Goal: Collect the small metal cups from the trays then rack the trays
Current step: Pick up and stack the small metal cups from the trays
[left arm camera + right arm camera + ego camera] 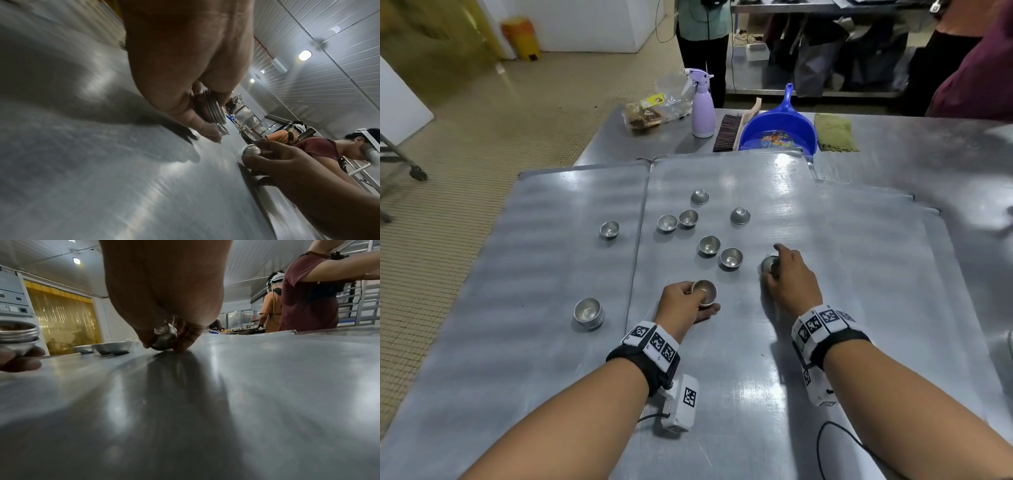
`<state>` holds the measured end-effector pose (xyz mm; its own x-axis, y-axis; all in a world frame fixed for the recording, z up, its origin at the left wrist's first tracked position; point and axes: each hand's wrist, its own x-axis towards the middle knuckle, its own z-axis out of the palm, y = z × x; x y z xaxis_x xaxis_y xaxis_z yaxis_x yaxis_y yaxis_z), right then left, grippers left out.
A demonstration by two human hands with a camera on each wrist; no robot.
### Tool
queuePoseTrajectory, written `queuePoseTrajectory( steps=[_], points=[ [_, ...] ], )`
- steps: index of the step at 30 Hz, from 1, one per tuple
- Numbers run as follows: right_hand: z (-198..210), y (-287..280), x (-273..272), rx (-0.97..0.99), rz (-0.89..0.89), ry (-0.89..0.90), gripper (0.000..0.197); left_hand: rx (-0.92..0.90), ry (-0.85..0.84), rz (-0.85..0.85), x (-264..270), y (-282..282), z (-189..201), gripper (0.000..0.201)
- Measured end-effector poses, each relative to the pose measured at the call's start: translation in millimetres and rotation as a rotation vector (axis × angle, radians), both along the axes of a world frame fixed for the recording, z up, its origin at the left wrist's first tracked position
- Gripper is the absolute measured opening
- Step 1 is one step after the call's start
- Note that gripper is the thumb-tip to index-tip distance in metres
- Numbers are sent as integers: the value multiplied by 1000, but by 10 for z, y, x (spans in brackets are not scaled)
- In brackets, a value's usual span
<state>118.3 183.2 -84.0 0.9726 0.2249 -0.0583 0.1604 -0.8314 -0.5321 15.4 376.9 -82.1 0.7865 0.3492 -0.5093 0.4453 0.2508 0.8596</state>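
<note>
Pinching a thin, light, slippery cup (769, 264) by its rim, the right hand (791, 279) works beside the left hand (681, 305), whose curled fingers grip a nested stack (704, 292).

Seven loose metal cups (709, 245) counted beyond hands; one stack (588, 313) left of left hand; two trays (739, 342) seen.

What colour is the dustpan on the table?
The dustpan is blue, with a colourful picture inside. The head view shows it best.
</note>
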Motion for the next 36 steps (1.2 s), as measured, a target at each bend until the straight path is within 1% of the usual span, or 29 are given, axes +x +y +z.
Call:
queuePoseTrajectory(
  steps=[1, 4, 5, 8, 12, 16, 17, 19, 21, 23, 26, 29, 31, 32, 34, 36],
  points=[
    [-3, -7, -32, 9, -4, -9, 47, -1, -1, -3, 6, -7, -1, 20],
    [-18, -9, -114, -2, -15, -65, 24, 3, -4, -11, 14, -25, 0, 20],
    [-35, -17, -141, -12, -12, -73, 19, 3, -4, -12, 15, -32, 1, 20],
    [-85, -49, -221, -4, 15, -64, 17, 2, -4, -17, 17, -39, 3, 20],
    [-76, -90, -262, 10, 36, -40, 21, 2, -8, -19, 0, -33, 4, 20],
    [-44, -124, -274, -35, 7, 5, 50, 6, -11, -24, -7, -21, 12, 19],
    [-35, -130, -278, -64, -7, 14, 49, 9, -12, -23, -7, -15, 19, 18],
    [-17, -137, -290, -119, -33, 18, 41, 14, -17, -20, -2, 1, 31, 17],
    [12, -121, -301, -129, -47, 33, 36, 21, -17, -15, 10, 18, 26, 16],
    [48, -57, -306, -89, -41, 47, 39, 23, -17, -6, 21, 25, 29, 15],
    [142, 129, -344, 57, -20, 22, 54, 1, -10, 13, 47, 52, 33, 13],
    [245, 351, -457, 238, 72, -36, 52, -49, -4, 34, 65, 72, 68, 9],
    [275, 476, -533, 311, 118, -34, 49, -87, 3, 53, 90, 74, 110, 11],
    [268, 529, -563, 318, 137, -21, 49, -148, 7, 94, 101, 64, 130, 13],
    [240, 627, -606, 277, 174, 13, 54, -257, 22, 174, 118, 27, 197, 21],
    [196, 700, -628, 257, 182, 60, 63, -292, 18, 207, 135, 7, 216, 24]
  ],
)
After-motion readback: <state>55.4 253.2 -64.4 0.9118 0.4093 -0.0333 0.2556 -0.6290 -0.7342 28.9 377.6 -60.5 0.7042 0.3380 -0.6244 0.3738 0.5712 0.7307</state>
